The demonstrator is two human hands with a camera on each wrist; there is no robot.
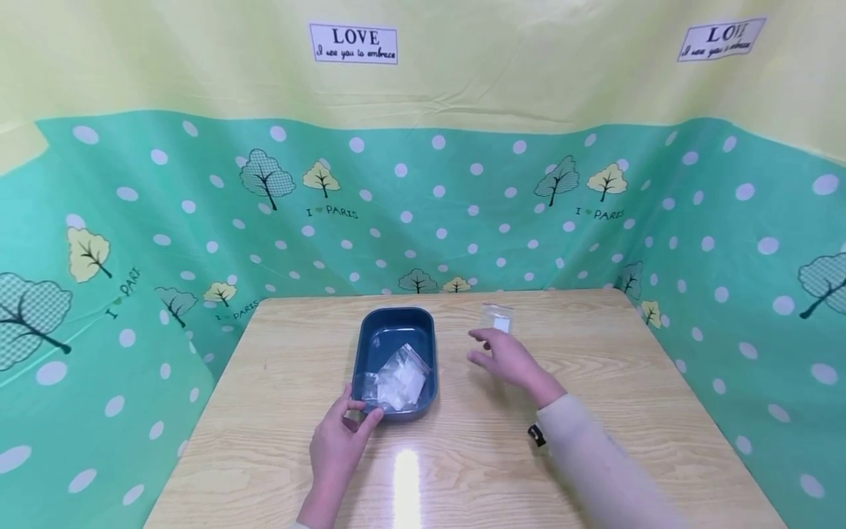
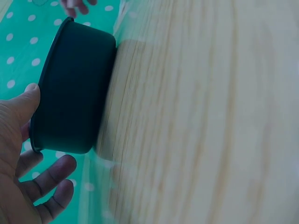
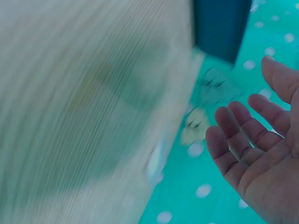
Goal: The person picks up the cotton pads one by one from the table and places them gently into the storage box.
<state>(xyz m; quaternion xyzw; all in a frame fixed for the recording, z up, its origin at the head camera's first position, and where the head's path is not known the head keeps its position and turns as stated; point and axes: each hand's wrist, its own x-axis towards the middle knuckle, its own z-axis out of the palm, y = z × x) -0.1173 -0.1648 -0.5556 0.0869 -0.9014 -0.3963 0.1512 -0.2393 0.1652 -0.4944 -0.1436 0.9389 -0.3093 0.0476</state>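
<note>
A dark blue rectangular container (image 1: 396, 336) stands on the wooden table, with several clear zip bags (image 1: 399, 383) piled in its near half. White pieces show through their plastic. At the container's near left corner, my left hand (image 1: 335, 443) grips the rim between thumb and index finger; the other fingers spread free in the left wrist view. My right hand (image 1: 510, 361) hovers right of the container, fingers loosely bent and holding nothing. Just beyond it, another clear zip bag (image 1: 500, 322) with a white piece lies on the table, partly hidden by that hand.
The wooden table (image 1: 277, 433) meets a green polka-dot curtain (image 1: 456, 209) at the back and sides. A small black object (image 1: 536, 435) shows beside the right sleeve (image 1: 588, 448); its kind is unclear.
</note>
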